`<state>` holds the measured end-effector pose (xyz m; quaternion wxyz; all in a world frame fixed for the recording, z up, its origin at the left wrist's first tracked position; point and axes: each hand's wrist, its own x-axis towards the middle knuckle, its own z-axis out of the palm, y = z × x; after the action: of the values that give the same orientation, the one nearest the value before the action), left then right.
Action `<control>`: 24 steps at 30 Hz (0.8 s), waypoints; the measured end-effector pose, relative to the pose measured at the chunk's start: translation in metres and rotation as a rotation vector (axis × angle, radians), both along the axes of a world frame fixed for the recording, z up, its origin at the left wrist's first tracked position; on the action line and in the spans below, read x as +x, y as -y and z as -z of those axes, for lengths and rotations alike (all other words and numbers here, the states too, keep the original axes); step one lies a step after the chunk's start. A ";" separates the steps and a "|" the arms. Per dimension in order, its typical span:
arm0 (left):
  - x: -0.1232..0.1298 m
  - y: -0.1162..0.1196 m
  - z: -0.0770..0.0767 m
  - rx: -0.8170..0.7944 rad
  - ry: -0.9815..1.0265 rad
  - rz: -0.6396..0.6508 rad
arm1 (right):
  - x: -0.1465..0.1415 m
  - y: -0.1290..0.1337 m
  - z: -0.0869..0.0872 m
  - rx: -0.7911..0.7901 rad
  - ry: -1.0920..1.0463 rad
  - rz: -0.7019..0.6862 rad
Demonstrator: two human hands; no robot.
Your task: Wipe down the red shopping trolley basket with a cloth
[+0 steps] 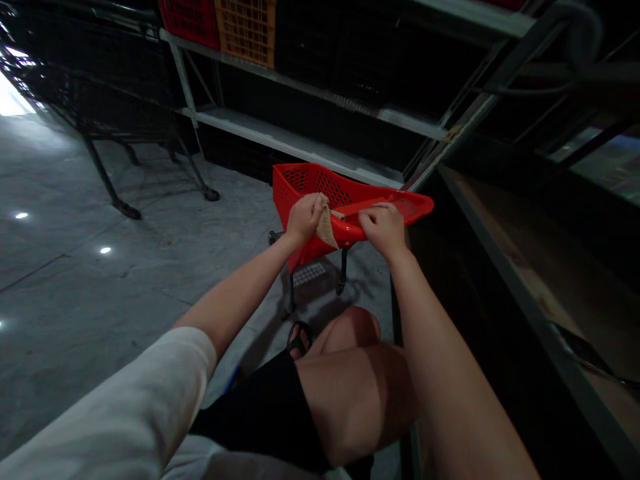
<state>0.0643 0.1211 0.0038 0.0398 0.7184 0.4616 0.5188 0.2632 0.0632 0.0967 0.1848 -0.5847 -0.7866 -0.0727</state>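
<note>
A small red plastic shopping cart [295,183] with perforated walls stands on the floor in front of my knees. Closed around a tan cloth [326,227], my left hand [305,217] is at the cart's near rim, and part of the cloth hangs down over the red edge. My right hand [384,227] has its fingers curled over the cart's rim, to the right of the cloth. Between the two hands a short pale piece [338,215] shows at the rim; I cannot make out what it is.
A metal shelf rack [280,137] stands behind the cart, with a red crate [193,20] and an orange crate [246,30] on it. A larger dark cart [110,100] is at the left. Along the right runs a wooden-topped counter [505,227] with a phone-like object [580,347].
</note>
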 end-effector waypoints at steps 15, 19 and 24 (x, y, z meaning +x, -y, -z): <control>0.044 0.079 0.059 0.054 -0.124 -0.185 | -0.004 0.041 -0.007 -0.144 -0.315 0.074; 0.018 0.080 0.107 -0.101 0.096 -0.414 | -0.008 0.032 -0.003 -0.138 -0.395 0.050; 0.014 0.064 0.118 -0.172 0.291 -0.508 | -0.015 0.026 0.000 -0.084 -0.336 0.051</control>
<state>0.0780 0.0570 -0.1142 0.0351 0.4920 0.6581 0.5688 0.2485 0.0367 0.0963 0.2874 -0.6157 -0.7317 0.0542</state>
